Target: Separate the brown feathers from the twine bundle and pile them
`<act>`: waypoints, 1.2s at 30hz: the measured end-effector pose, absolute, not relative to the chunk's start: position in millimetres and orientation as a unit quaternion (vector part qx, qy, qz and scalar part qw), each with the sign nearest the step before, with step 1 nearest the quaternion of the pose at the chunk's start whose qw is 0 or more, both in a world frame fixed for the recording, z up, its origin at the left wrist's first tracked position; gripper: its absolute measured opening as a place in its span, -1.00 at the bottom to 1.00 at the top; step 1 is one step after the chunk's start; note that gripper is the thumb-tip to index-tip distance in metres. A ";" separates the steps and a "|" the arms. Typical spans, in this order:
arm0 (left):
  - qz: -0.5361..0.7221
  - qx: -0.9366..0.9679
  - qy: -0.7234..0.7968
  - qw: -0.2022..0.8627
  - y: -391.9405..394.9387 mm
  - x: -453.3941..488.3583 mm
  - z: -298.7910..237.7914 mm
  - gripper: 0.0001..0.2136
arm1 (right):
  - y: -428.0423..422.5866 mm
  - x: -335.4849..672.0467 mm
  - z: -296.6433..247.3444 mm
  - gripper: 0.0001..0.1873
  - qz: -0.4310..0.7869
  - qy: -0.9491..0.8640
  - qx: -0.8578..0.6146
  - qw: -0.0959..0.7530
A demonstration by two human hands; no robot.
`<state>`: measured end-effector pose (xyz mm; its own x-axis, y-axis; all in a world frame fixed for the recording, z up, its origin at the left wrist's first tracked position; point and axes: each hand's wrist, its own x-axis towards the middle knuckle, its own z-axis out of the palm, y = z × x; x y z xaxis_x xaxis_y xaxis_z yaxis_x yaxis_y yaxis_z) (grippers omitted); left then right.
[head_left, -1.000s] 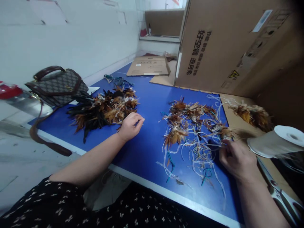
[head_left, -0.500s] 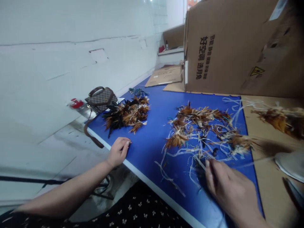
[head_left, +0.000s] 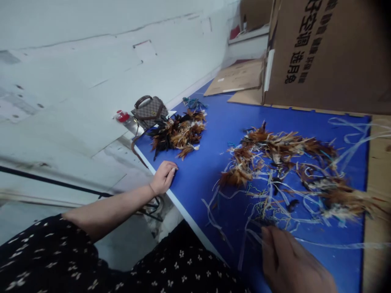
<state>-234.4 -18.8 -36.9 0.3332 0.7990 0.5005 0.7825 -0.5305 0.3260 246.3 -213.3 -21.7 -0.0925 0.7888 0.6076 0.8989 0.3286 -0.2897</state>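
Note:
My left hand rests closed on the near edge of the blue table, fingers curled together; nothing shows in it. Low on the right, my right hand is closed in a pinch on a translucent white plastic strip, which trails off to the right. Just beyond those fingers lies a tangle of white strips and blue-green threads. Brown and tan feather bunches border the tangle. Past my left hand is a separate pile of black and brown feathers.
Behind the darker pile stand a checked handbag and a red-capped bottle. Blue-green strings lie near the wall. A large cardboard box rises at the back right; flat cardboard lies beside it.
The view has turned, shifting the table's contents mostly rightward. My right hand has come closer to me, still pinching. My left hand stays closed at the table edge.

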 end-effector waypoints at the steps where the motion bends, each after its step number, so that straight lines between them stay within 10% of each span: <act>1: 0.312 0.816 0.487 0.016 -18.6 -234.9 -37.3 -0.64 | -213.1 247.2 -21.9 -0.71 -0.074 -0.737 -0.576 0.346; 36: 0.473 0.773 0.424 0.004 -23.3 -218.8 -51.5 -0.67 | -188.3 282.4 -35.5 -0.64 -0.267 -0.756 -0.542 0.251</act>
